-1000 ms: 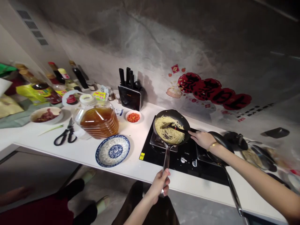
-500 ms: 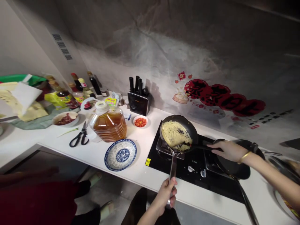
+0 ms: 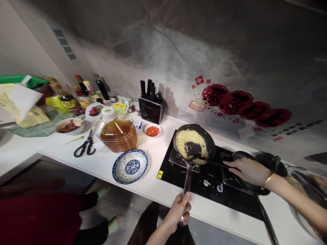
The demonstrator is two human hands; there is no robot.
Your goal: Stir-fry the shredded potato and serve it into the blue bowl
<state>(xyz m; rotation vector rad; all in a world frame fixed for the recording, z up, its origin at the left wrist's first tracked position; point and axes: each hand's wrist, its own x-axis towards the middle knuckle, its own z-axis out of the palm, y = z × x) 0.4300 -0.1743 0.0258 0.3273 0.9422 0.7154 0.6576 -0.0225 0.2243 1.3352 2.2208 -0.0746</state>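
Note:
My left hand (image 3: 180, 209) is wrapped around the metal handle of a dark frying pan (image 3: 209, 141) at the stove's left burner. Pale yellow shreds (image 3: 186, 139) lie in the pan in a curved band, with bare dark pan surface in the middle. In my right hand (image 3: 249, 170) is the end of a black-handled spatula (image 3: 217, 163). Its head is down among the shreds at the pan's near side and is partly hidden. A second dark pan (image 3: 260, 189) sits on the right burner, below my right hand.
Left of the stove are a blue-and-white plate (image 3: 120, 170), an oil jug (image 3: 119, 134), a bowl of chopped red chilies (image 3: 152, 131), scissors (image 3: 88, 146) and a meat bowl (image 3: 75, 130). Behind stands a knife block (image 3: 150, 110). A person in red (image 3: 38, 217) is at lower left.
The spatula has shifted within the pan, and the shreds have moved outward, baring a dark patch in the middle. My left hand keeps its hold on the handle. The view has shifted slightly.

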